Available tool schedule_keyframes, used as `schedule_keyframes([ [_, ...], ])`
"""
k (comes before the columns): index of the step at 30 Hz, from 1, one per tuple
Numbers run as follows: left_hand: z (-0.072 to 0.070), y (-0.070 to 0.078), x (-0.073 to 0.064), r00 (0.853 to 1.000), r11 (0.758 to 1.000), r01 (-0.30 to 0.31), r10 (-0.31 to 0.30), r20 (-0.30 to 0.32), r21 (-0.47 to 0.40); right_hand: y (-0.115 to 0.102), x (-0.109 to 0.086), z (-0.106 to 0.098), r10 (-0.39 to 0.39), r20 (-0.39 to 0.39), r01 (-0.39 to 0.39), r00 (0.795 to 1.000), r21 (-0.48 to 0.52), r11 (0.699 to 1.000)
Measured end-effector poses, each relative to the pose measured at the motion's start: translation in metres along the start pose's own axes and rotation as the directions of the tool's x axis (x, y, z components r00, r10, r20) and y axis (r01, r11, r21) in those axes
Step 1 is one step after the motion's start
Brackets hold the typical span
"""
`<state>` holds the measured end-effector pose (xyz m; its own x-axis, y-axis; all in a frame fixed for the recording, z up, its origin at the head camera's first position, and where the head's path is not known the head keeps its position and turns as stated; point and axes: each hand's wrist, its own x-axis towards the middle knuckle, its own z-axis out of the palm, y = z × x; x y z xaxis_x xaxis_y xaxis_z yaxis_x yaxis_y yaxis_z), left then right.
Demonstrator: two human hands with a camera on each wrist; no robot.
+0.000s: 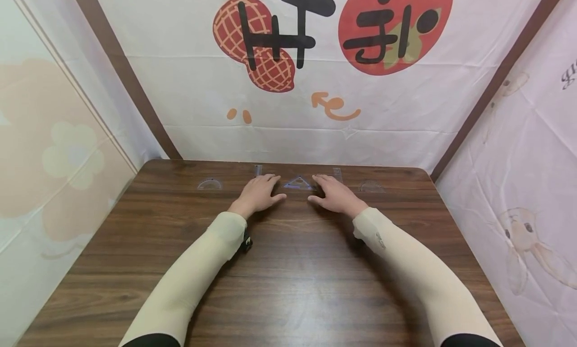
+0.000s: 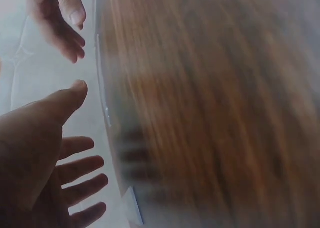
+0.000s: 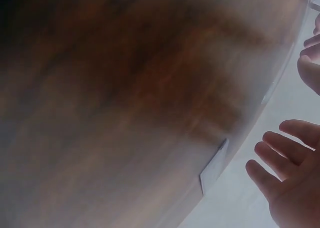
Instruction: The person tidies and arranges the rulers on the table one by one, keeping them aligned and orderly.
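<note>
My left hand (image 1: 258,193) reaches toward the far part of the table, fingers extended and thumb apart. Opposite it is my right hand (image 1: 337,195), also with straight, spread fingers. Neither hand holds anything. Between the fingertips lies a clear set square (image 1: 298,187) with blue tones. A transparent ruler (image 1: 258,170) pokes out behind the left fingers, partly hidden by them. Another clear ruler (image 1: 337,174) shows just beyond the right hand. To the left is a clear protractor (image 1: 210,184); a fainter protractor (image 1: 371,187) lies to the right. Both wrist views show the fingers held out above the tabletop.
The brown wood-grain table (image 1: 297,267) ends at a rounded far edge close past the tools. Behind it hangs a white printed curtain (image 1: 288,141), with more printed cloth (image 1: 509,187) along the right side and the left.
</note>
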<state>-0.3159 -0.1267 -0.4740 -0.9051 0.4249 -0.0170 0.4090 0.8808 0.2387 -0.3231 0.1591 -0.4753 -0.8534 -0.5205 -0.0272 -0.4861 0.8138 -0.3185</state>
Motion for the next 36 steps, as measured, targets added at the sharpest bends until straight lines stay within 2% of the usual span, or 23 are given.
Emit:
schedule_keyframes([
  [7, 0.004, 0.004, 0.013, 1.0, 0.994, 0.013, -0.012, 0.01, -0.107, -0.004, 0.009, 0.002, -0.004, -0.011, 0.004, 1.0, -0.011, 1.0],
  [9, 0.006, 0.006, 0.017, 1.0, 0.993, 0.02, -0.018, 0.013, -0.114, -0.003, 0.011, 0.004, -0.004, -0.019, 0.004, 1.0, -0.019, 1.0],
  [14, 0.009, 0.011, 0.025, 1.0, 0.998, 0.025, -0.025, 0.001, -0.055, 0.0, 0.016, 0.008, 0.005, -0.024, -0.006, 1.0, -0.029, 1.0],
  [21, 0.01, 0.016, 0.033, 0.997, 0.998, 0.052, -0.049, -0.056, 0.046, 0.0, 0.024, 0.004, 0.022, -0.021, -0.022, 1.0, -0.015, 1.0],
  [30, 0.012, 0.022, 0.036, 0.992, 0.994, 0.095, -0.091, -0.084, 0.045, -0.004, 0.028, 0.004, -0.003, -0.07, 0.0, 0.998, -0.05, 0.999],
  [36, 0.014, 0.023, 0.037, 0.989, 0.993, 0.111, -0.107, -0.107, 0.035, -0.008, 0.03, 0.007, 0.031, -0.098, -0.039, 0.995, -0.074, 0.996],
])
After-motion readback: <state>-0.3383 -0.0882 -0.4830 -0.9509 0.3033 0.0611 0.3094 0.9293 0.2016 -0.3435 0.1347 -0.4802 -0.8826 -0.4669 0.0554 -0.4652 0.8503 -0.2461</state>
